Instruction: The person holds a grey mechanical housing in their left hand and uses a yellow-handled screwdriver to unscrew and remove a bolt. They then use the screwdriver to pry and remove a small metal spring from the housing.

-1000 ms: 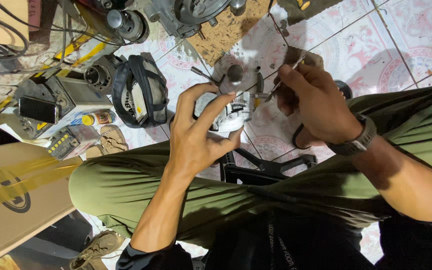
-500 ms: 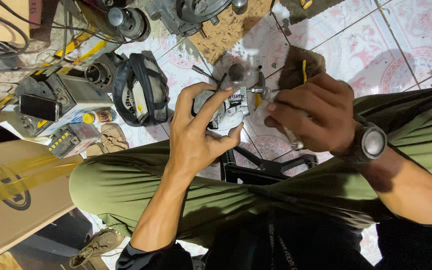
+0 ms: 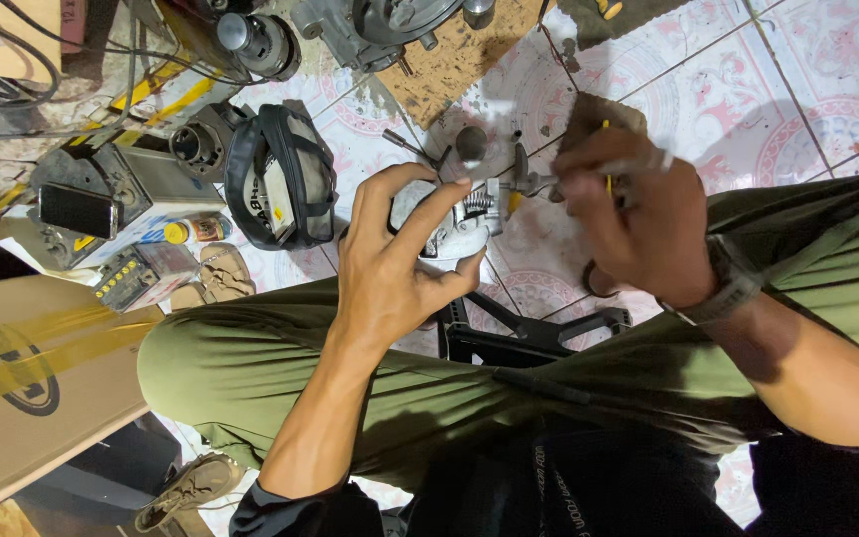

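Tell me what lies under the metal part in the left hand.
Below the metal part held by the left hand: patterned floor tile and a black plastic stool. The palm and olive trousers cover the rest.

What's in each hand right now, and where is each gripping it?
The left hand grips a small metal mechanical part around its pale body. The right hand holds a thin yellow-handled tool by its handle.
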